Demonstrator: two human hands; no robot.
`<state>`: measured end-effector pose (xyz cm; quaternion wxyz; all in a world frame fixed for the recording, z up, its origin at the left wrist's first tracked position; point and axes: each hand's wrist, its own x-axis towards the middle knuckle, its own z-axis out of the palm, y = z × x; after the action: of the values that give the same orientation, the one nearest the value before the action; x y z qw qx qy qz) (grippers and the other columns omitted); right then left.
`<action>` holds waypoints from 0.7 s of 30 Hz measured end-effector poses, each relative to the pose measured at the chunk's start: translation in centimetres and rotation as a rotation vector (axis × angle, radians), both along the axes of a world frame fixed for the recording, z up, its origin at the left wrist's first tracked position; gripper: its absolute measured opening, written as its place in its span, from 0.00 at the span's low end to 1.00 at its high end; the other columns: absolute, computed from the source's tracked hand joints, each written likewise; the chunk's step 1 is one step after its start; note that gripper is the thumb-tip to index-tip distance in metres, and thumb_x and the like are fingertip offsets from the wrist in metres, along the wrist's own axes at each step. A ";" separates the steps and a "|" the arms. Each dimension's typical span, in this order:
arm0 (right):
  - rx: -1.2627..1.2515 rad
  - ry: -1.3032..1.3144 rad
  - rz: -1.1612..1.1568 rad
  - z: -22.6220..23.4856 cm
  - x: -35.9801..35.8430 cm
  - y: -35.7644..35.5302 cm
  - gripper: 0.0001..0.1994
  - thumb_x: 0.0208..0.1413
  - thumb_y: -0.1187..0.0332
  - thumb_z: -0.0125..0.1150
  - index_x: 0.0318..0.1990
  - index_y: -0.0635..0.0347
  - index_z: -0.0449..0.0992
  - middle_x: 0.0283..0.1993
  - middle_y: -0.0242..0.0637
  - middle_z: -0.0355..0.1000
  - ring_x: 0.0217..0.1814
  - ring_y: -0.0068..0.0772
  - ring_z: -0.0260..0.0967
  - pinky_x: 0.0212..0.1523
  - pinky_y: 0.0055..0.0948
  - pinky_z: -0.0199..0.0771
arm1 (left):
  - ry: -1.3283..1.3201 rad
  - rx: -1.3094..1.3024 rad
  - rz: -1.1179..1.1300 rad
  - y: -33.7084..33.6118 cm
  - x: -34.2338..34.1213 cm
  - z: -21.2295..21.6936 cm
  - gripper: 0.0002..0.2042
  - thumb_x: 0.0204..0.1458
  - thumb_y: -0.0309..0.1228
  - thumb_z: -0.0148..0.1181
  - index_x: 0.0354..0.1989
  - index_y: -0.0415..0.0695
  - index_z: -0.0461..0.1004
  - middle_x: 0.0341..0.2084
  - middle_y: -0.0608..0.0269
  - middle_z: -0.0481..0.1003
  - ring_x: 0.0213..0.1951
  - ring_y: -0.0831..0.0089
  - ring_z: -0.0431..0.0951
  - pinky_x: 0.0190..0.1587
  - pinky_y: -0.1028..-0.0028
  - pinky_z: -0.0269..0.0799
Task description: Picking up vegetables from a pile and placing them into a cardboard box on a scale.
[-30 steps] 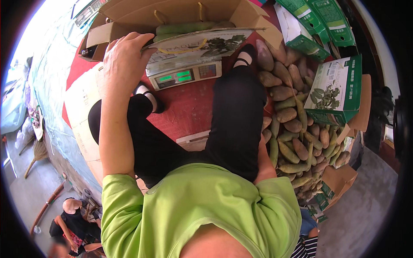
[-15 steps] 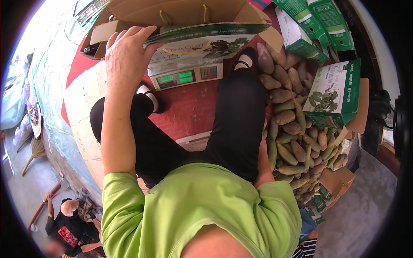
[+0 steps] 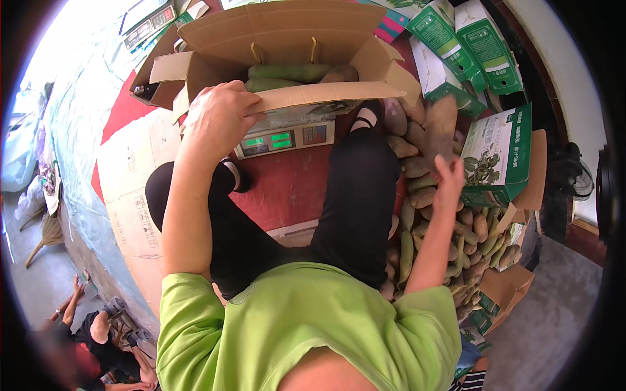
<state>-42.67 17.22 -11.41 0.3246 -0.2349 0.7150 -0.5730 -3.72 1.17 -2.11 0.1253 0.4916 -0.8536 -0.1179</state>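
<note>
An open cardboard carton (image 3: 280, 27) with yellow cord handles stands on a digital scale (image 3: 251, 146) in front of me. Inside lie long green vegetables (image 3: 293, 72) and a brown one (image 3: 341, 73). My left hand (image 3: 218, 117) grips the carton's near flap (image 3: 319, 95) at its left end, fingers over the edge and thumb on the near side. To the right, my right hand (image 3: 448, 176) holds a large brown oblong vegetable (image 3: 441, 127) by its near end, upright above the pile. Motion blurs it, and I cannot make out its exact kind.
A heap of brown and green oblong vegetables (image 3: 466, 238) lies along my right leg. Beside it stands a green-and-white carton (image 3: 499, 153), with more green cartons (image 3: 486, 55) behind. A black fan (image 3: 574, 173) is at far right. Another person (image 3: 91, 345) sits at lower left.
My right hand has come up from beside my right leg with a brown vegetable. The carton's near flap is now tipped toward me by my left hand, and the vegetables inside show.
</note>
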 end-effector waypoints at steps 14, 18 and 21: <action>-0.227 0.635 0.733 9.2 12.0 -22.4 0.22 0.50 0.66 0.67 0.50 0.68 0.72 0.45 0.40 0.74 0.45 0.26 0.71 0.48 0.24 0.71 | 0.054 0.026 0.022 -0.8 0.1 -0.3 0.08 0.44 0.35 0.63 0.29 0.43 0.80 0.24 0.59 0.72 0.32 0.57 0.75 0.39 0.62 0.69; -0.204 0.507 0.629 10.2 12.2 -22.8 0.24 0.51 0.66 0.66 0.54 0.64 0.69 0.49 0.45 0.72 0.49 0.32 0.70 0.50 0.28 0.70 | 0.027 0.067 0.046 -0.9 0.5 -0.4 0.09 0.44 0.35 0.63 0.31 0.44 0.80 0.25 0.60 0.72 0.34 0.59 0.75 0.40 0.63 0.69; -0.368 0.337 0.485 8.6 9.6 -22.5 0.16 0.53 0.68 0.63 0.48 0.68 0.74 0.44 0.39 0.75 0.45 0.25 0.72 0.48 0.22 0.70 | 0.039 -0.072 0.014 -0.9 0.6 -0.3 0.10 0.45 0.35 0.63 0.34 0.45 0.80 0.27 0.61 0.73 0.37 0.60 0.75 0.42 0.63 0.69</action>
<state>-33.02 -5.27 -2.85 0.2810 -0.5437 0.5664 -0.5519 -3.07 0.27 -2.45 0.1606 0.4901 -0.8513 -0.0959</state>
